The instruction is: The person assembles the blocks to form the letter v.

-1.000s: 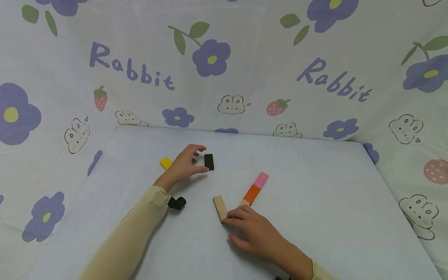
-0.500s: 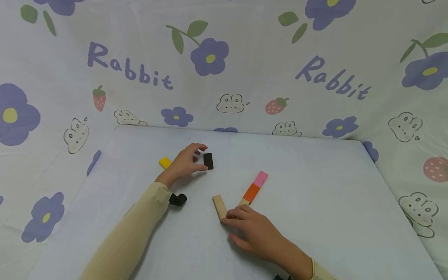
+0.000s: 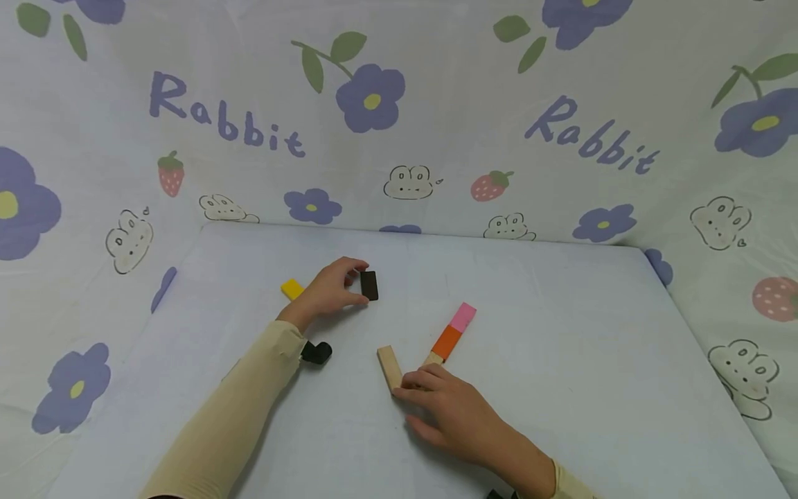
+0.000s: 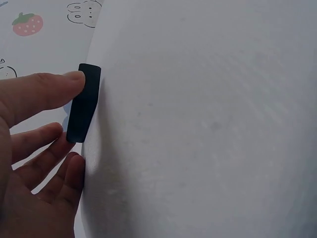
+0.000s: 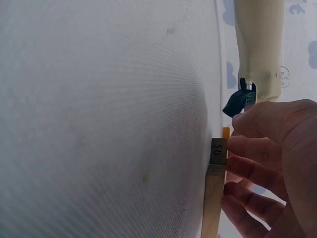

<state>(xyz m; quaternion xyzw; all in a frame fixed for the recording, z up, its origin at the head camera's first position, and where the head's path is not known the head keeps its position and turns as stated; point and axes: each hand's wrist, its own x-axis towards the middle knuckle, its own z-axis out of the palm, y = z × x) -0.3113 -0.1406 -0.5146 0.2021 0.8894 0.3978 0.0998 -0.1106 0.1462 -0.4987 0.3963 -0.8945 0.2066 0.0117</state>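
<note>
In the head view, my left hand (image 3: 329, 287) pinches a small black rectangular block (image 3: 369, 285) between thumb and a finger, one at each end. The left wrist view shows the thumb on one end of this block (image 4: 85, 104) and a fingertip at the other. My right hand (image 3: 458, 419) lies low over the table, fingers loosely bent and thumb apart. Its fingertips are at the near end of a plain wooden block (image 3: 389, 369). Another wooden block (image 3: 433, 359) is partly hidden behind that hand, in line with an orange block (image 3: 447, 342) and a pink block (image 3: 463, 317).
A yellow block (image 3: 291, 289) lies partly behind the left hand. The black wrist camera (image 3: 318, 353) sticks out below the left sleeve (image 3: 233, 409). A patterned cloth (image 3: 405, 118) hangs behind and beside the white table (image 3: 561, 326).
My left thumb and finger have closed in on the ends of the black block. The right hand has stayed in place. The head view has shifted slightly.
</note>
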